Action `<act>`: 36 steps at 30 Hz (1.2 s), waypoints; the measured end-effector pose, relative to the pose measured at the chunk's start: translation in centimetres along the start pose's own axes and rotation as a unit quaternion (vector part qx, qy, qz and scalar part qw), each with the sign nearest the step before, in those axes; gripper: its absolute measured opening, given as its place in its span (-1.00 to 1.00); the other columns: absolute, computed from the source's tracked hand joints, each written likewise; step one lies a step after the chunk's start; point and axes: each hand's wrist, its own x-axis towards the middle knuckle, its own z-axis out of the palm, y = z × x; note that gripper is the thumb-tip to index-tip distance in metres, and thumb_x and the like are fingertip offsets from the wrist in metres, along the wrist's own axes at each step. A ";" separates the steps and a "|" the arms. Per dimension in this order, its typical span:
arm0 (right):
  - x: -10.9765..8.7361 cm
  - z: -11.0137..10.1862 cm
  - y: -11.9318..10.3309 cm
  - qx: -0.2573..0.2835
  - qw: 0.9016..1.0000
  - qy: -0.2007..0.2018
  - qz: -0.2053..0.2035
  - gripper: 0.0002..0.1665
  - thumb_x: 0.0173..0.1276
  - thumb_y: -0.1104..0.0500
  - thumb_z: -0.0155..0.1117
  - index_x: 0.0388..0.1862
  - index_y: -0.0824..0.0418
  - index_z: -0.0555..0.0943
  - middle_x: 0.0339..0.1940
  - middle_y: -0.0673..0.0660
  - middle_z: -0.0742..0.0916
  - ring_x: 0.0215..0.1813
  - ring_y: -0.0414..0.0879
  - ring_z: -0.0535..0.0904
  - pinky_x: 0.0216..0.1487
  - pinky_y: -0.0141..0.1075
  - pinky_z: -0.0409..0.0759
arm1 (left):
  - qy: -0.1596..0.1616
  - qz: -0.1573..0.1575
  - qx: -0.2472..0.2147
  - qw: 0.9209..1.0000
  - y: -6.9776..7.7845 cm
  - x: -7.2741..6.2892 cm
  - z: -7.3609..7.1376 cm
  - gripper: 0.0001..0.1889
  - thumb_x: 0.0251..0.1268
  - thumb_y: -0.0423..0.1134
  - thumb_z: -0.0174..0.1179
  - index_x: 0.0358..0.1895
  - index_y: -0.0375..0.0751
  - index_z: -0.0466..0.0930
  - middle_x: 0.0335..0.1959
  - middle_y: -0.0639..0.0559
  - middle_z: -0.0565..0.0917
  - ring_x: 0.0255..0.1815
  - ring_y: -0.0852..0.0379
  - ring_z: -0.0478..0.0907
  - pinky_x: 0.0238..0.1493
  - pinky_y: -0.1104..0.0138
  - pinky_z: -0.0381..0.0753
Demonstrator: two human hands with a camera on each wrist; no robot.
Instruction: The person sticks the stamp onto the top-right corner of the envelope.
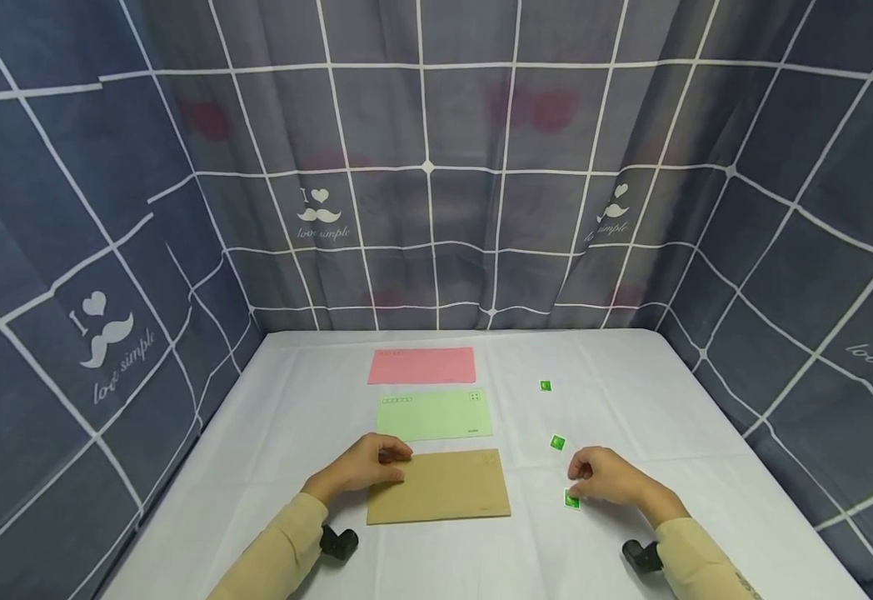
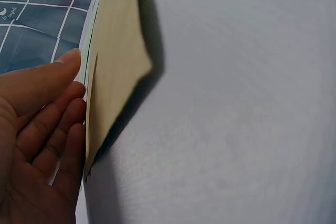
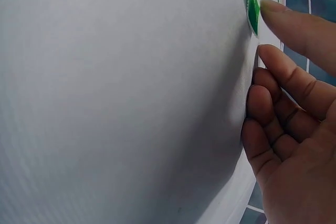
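My left hand (image 1: 360,463) rests at the left end of a brown envelope (image 1: 451,490), its fingertips and thumb right at the edge. In the left wrist view the fingers (image 2: 63,145) are loosely bent beside the envelope, with thumb and fingertips apart. On the right, my right hand (image 1: 611,477) is over the nearest of three small green stamps (image 1: 571,502), thumb tip at its edge. Seen from the right wrist, that stamp (image 3: 253,11) lies beside the thumb, and the fingers are loosely curled on the white cloth with a gap below the thumb.
Beyond the brown envelope lie a light green envelope (image 1: 435,415) and a pink envelope (image 1: 422,367), in a column. Two more green stamps (image 1: 558,442) lie farther back on the right. A white cloth (image 1: 294,400) covers the table, and dark checked curtains (image 1: 466,208) enclose three sides.
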 end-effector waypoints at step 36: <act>-0.5 0.1 -0.9 -0.003 0.999 -0.025 -0.020 -0.81 0.10 0.38 0.47 -0.47 0.21 0.60 -0.51 0.01 0.59 -0.42 -0.14 0.45 -0.45 -0.38 0.43 | -0.006 -0.019 0.022 1.000 -0.1 -0.1 0.2 -0.65 0.17 -0.41 0.40 0.03 -0.11 0.69 0.08 0.02 0.71 0.18 -0.01 0.61 0.28 0.01 0.56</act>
